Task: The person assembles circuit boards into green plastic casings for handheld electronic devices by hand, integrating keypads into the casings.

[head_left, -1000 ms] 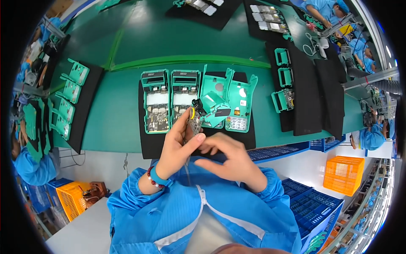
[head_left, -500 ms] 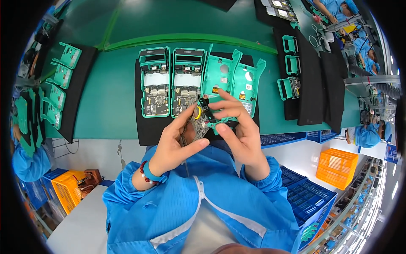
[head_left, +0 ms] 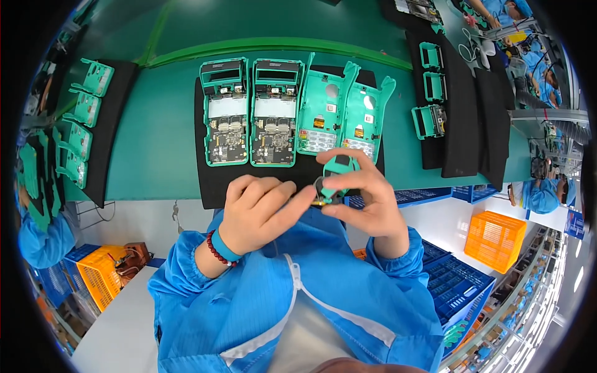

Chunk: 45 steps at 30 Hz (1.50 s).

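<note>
- Teal plastic makes up the small part that is pinched in the right hand, thumb below and fingers curled over its top, just above the chest.
- A dark round piece with a yellowish edge sits under that part; it is touched by the outstretched fingertips of the left hand, which is half closed and grips nothing of its own.
- Fitting of the two pieces is judged to be under way, not finished, since both hands are at the joint.
- Beyond the hands, on a black mat on the green bench, two open teal housings with circuit boards are laid side by side; they appear populated but not yet closed.
- To the right of those, two teal back covers are laid open, apparently waiting to be joined.
- Further right of the hands, smaller teal frames are lined up on another dark mat.
- Left of the hands, more teal shells are stacked on a dark strip, seemingly untouched.
</note>
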Motion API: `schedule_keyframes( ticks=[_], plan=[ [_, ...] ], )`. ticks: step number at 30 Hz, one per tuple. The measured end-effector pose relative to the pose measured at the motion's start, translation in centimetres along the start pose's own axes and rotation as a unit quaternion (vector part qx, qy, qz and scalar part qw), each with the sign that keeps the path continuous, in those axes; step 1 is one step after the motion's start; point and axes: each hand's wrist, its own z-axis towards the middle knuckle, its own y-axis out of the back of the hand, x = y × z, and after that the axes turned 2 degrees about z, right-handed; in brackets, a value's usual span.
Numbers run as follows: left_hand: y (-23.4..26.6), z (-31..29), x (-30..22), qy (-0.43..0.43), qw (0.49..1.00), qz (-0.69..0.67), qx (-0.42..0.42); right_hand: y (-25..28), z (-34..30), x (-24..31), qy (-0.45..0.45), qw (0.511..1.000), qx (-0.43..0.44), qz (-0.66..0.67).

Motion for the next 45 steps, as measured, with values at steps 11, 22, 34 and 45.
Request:
schedule_keyframes(
  ticks=[11,22,34,45],
  plan=[
    [-0.9,2.9,-0.1,0.32,0.678,-0.636,0.184,2.8,-1.9,-0.8,0.004,0.997,-0.025,-0.075],
    [-3.4,3.7,-0.2,0.135,0.973,-0.076,0.17,8.1,-0.3,-0.5,0.139,0.932,-0.239,-0.232],
    [-3.7,-1.5,-0.3,0.039,0.996,-0.067,0.048,5.8,5.9,0.3,0.141,0.903,-0.076,-0.399],
    [-3.7,-1.7,-0.2,0.058,0.992,-0.095,0.059,5.3,7.8,-0.2,0.125,0.87,0.01,-0.476]
  ],
)
